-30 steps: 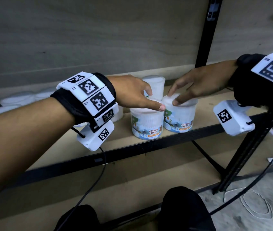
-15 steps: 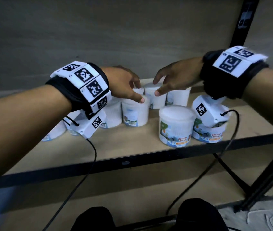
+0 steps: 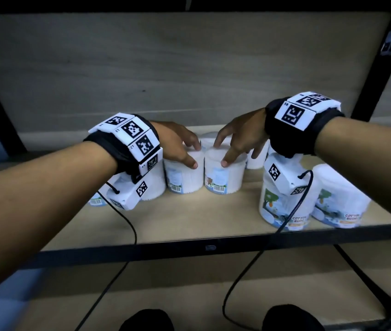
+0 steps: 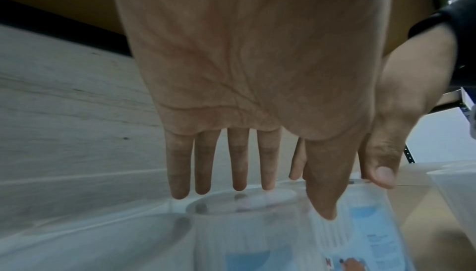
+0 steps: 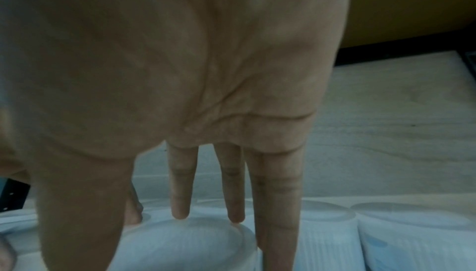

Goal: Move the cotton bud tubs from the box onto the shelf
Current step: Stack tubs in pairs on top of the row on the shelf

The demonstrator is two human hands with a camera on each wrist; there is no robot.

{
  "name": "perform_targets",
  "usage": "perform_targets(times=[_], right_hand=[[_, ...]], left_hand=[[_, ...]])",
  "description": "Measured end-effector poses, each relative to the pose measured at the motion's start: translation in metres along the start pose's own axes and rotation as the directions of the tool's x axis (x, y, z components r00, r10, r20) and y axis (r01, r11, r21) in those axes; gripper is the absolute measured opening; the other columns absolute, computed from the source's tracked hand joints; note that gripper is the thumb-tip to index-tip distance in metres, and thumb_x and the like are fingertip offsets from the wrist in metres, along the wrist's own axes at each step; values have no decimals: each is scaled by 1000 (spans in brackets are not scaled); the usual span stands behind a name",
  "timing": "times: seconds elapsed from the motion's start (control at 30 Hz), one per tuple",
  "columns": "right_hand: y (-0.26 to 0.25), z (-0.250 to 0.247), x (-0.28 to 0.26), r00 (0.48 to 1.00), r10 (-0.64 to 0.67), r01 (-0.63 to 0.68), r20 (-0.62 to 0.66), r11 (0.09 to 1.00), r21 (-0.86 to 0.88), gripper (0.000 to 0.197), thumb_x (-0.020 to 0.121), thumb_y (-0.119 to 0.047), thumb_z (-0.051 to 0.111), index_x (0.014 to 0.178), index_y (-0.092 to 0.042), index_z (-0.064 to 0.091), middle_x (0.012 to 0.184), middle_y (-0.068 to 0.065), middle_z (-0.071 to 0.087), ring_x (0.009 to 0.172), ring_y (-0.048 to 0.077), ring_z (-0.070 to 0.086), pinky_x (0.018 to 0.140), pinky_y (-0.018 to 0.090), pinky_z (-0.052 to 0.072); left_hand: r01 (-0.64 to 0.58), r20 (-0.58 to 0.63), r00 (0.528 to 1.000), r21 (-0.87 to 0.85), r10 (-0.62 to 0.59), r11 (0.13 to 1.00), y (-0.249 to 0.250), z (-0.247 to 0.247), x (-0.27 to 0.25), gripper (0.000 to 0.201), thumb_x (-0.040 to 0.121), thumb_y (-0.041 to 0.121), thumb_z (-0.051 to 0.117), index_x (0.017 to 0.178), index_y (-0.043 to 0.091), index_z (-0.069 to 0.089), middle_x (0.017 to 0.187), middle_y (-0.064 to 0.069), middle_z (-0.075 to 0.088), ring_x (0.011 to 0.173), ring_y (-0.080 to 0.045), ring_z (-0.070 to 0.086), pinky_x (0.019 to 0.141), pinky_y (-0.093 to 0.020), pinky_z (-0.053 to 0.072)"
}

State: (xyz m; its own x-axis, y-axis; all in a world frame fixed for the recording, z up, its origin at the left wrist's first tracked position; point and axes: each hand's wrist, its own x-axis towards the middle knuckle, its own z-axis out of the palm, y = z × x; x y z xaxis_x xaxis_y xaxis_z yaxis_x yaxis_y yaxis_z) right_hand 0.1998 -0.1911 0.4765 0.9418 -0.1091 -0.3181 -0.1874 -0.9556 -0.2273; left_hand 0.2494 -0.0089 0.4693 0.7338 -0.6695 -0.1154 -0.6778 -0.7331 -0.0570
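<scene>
The two tubs I pushed back half a second ago—one (image 3: 183,173) under my left hand (image 3: 175,144), one (image 3: 224,174) under my right hand (image 3: 242,137)—stand upright, touching, mid-shelf (image 3: 189,225). Fingers straight, tips on the lids. Two more tubs stand near-right; farther ones I can't count.

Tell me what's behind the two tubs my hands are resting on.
Behind the two tubs, under your left hand and right hand, at least one more white tub stands by the back wall. Your hands cover whatever else is there.
</scene>
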Motion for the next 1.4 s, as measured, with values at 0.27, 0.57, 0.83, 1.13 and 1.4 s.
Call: perform_targets(times=[0.27,0.57,0.83,1.13,1.4], right_hand=[[-2,1,2,1000,3,-3,-1,1000,-20,62,78,-36,83,134,-33,57,105,-1,54,105,28,65,75,30,60],[-5,2,-6,1000,10,-11,-1,999,-46,62,78,-37,83,134,-35,56,98,-3,57,103,28,67,86,38,60],[-1,9,-28,997,-61,54,-39,985,-162,59,80,-50,76,133,-41,54,101,-7,61,91,17,63,87,31,56],[-3,17,-66,992,-117,102,-49,964,-244,55,78,-56,74,130,-49,56,125,-4,62,108,18,65,100,31,50],[-7,23,-90,991,-131,118,-25,950,-289,53,76,-58,74,126,-54,56,130,-11,63,119,14,57,109,32,41]], left_hand=[[-7,-6,1000,-32,7,999,-2,0,4,54,84,52,68,133,39,50,144,7,46,130,-16,45,100,-23,34],[0,1,1000,-58,0,998,-2,0,3,52,76,55,73,122,44,53,137,9,50,123,-15,49,107,-33,40],[-51,-43,998,-106,47,993,0,10,-14,49,75,57,73,119,46,53,132,13,52,109,-13,53,98,-29,43],[-113,-54,993,-132,107,985,3,15,-46,44,74,62,71,114,52,55,125,24,56,109,-10,55,96,-31,44],[-148,-54,988,-107,143,983,11,16,-66,46,72,66,69,114,54,53,125,24,56,105,-9,55,93,-30,44]])
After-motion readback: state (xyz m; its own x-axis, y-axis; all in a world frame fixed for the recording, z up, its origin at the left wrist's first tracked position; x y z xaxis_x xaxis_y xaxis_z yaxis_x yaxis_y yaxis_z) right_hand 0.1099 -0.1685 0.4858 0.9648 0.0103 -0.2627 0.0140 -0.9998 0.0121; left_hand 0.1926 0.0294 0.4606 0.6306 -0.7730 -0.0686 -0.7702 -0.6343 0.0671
